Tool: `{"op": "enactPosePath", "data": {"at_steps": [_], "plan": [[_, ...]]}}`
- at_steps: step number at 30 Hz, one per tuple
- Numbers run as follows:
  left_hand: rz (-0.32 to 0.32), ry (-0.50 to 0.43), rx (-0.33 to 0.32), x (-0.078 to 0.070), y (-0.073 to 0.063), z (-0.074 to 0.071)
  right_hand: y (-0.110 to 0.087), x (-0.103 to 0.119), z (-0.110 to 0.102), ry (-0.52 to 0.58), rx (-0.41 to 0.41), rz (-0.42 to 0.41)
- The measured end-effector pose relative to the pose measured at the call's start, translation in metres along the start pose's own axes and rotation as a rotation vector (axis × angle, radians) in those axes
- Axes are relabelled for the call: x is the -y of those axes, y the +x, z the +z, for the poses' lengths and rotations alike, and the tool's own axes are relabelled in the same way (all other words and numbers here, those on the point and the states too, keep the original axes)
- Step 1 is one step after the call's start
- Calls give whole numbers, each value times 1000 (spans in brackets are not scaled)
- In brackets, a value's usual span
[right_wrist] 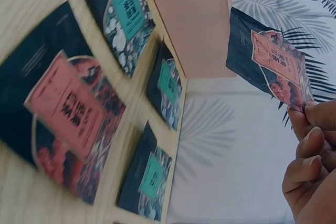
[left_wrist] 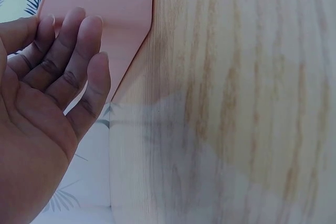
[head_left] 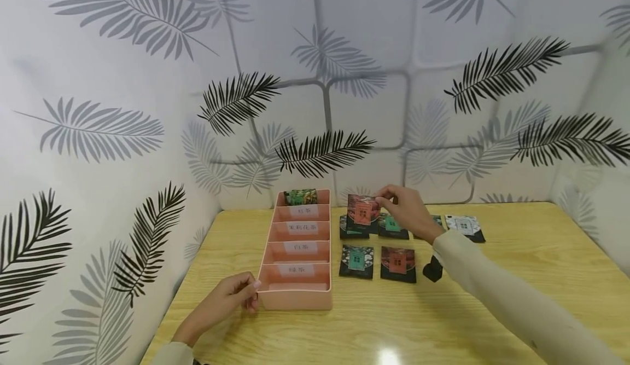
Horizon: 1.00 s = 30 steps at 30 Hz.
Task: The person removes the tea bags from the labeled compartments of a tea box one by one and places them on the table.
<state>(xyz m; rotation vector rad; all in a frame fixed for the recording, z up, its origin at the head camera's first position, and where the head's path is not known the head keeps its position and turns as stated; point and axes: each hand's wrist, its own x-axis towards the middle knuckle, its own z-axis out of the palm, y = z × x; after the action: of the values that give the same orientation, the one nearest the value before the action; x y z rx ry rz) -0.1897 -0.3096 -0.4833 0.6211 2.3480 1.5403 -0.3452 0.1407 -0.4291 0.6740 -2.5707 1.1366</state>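
My right hand [head_left: 410, 209] pinches a dark tea sachet with a red label [head_left: 361, 213] by its top corner, raised over the sachets at the back of the table. In the right wrist view the held sachet [right_wrist: 270, 61] hangs from thumb and fingertips. The left hand [head_left: 228, 300] grips the front left corner of a pink compartment box [head_left: 295, 300], thumb on the rim and fingers by the outer wall. Paper labels with handwriting mark the box's dividers. In its rearmost compartment lies a green-and-yellow patterned sachet [head_left: 301, 196].
Right of the box, a green-label sachet [head_left: 356, 261] and a red-label sachet [head_left: 398, 264] lie in front. Behind them are several more, including a green-label sachet [head_left: 392, 226] and a white-and-black sachet [head_left: 465, 226]. A leaf-patterned wall covering [head_left: 364, 113] stands behind the wooden table [head_left: 364, 332].
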Motion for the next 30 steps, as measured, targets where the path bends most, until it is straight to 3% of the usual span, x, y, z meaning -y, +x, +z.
{"op": "enactPosePath", "data": {"at_steps": [22,30], "plan": [[3,-17,-2,-2,-1,1,-42,-28,-29,-67,8,35],[7,-26,5,-3,-1,1,-60,-41,-44,-71,19,82]]}}
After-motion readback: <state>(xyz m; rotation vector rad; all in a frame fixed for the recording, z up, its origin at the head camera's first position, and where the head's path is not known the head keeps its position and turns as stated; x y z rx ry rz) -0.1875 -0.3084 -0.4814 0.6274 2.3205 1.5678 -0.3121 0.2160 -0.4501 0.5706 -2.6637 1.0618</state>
